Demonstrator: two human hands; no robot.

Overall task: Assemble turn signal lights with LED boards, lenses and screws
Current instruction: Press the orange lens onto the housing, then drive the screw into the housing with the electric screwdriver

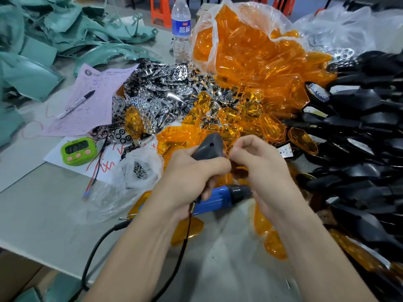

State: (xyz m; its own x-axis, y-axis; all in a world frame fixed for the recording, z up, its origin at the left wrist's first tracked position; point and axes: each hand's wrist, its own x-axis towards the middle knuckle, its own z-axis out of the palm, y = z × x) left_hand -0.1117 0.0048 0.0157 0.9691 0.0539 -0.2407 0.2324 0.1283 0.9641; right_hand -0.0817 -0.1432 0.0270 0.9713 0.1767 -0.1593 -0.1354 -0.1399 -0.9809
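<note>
dark grey plastic turn signal housing (208, 147), held above the near middle of the grey table (43, 203): left hand (192, 171) wrapped around its stem end with a thin wire hanging below, right hand (257, 162) with fingers curled and pinching an amber-tinted piece (238, 171) at the housing's open side, mostly hidden. directly under both hands lies a blue corded electric screwdriver (218, 198); just left of it, a clear plastic bag of small screws (139, 168). beyond: a heap of orange lenses (250, 83), chrome reflector plates (157, 90), black housings (359, 127) piled right, a green digital timer (78, 151) left.
</note>
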